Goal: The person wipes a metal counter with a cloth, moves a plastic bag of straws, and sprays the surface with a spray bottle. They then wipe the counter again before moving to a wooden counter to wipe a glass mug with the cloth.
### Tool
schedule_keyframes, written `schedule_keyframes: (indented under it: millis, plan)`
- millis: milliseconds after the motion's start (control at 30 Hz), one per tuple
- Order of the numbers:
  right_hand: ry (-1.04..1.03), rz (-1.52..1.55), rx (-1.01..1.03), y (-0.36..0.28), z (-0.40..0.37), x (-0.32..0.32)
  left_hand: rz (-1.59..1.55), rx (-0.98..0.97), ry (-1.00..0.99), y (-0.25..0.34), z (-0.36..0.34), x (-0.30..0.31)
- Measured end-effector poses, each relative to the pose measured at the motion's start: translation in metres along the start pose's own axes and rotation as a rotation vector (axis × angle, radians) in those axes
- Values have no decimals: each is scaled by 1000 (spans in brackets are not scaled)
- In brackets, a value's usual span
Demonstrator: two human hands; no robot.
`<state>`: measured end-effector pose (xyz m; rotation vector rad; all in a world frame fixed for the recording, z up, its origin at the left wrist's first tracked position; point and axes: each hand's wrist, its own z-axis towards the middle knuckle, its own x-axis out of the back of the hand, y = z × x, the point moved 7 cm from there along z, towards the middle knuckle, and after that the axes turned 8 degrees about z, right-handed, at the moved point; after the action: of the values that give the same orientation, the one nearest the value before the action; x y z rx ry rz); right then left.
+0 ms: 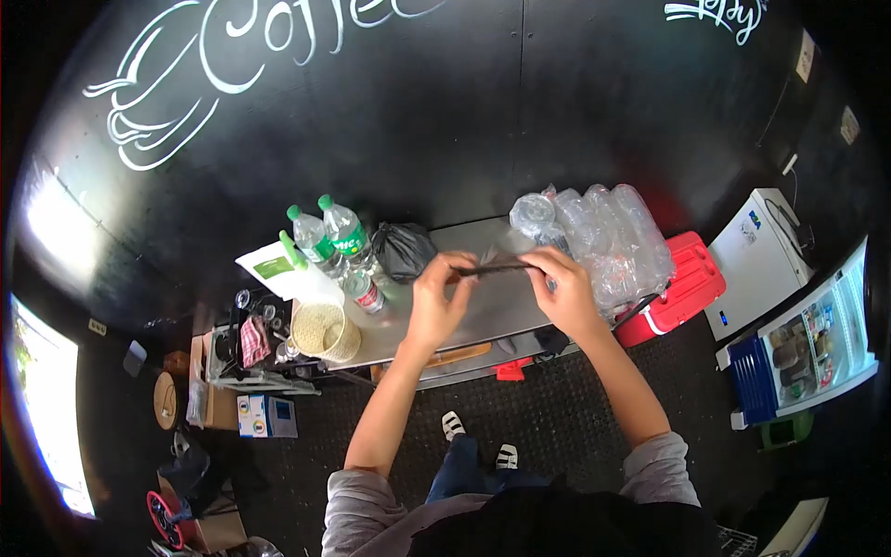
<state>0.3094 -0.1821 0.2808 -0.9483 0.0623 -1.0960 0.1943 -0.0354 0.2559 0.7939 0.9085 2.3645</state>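
A thin dark strip [497, 268] is stretched level between both hands, held just above the middle of the steel worktop [492, 311]. The left hand [436, 302] pinches its left end with the fingers closed on it; the right hand [564, 290] grips the other end the same way. Just behind the left hand lies a crumpled black bag [405, 249], with two green-capped water bottles [330, 234] beside it. A shrink-wrapped pack of clear bottles [608, 243] sits to the right, and a red cooler [685, 290] stands beyond it.

Coffee stall, chalked wall lettering [278, 32] (drinks fridge [809, 345])
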Motion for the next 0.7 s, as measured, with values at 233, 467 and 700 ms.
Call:
schedule_keyframes:
  millis: [233,467,700]
  plan:
    - [-425,-354,-360,144,-108,-51,25,129,-553,-120,-71,-77]
    - [-390,-529,-431,265,-112,-148,-36,364,-577,-204,-107,-78]
    - [-212,-782,-421,334,-28,-223,-14,573,-421,-233,-124,-27]
